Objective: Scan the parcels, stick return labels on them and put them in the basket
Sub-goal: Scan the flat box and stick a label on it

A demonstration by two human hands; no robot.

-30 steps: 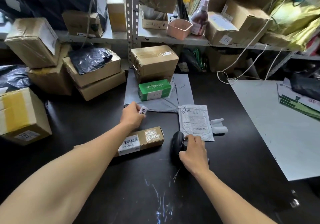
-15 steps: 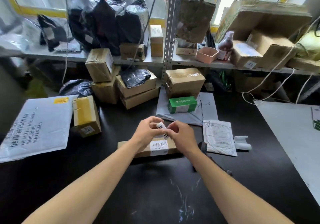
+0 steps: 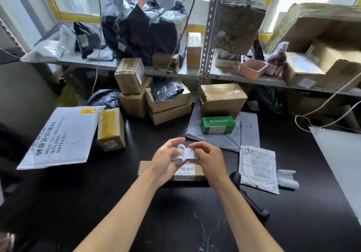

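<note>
While the view had lifted since a second earlier to take in more of the window and upper shelf, the black table lay smooth and matte, with faint pale scuffs near the front edge. A metal shelf rack of perforated grey angle stood behind it, crowded with brown cardboard boxes and glossy, crinkled black plastic bags. At the left lay a large white padded mailer, flat and rectangular, printed with dark lettering. A flat grey poly bag lay right of centre with a small green box on top.

Just below the hands, the long brown cardboard parcel lay flat on the table, its long axis running left to right, with its white barcode label facing up. It had been angled a second earlier; now it sat square to the table edge.

A white plastic mailer lay to its right, and the black handheld scanner lay on the table by the right forearm, no longer held.

The left hand gripped a small white label roll, a cylinder tilted slightly off upright, above the parcel. The right hand had come up from the scanner and pinched the roll's loose paper end, drawn out to the right.
</note>
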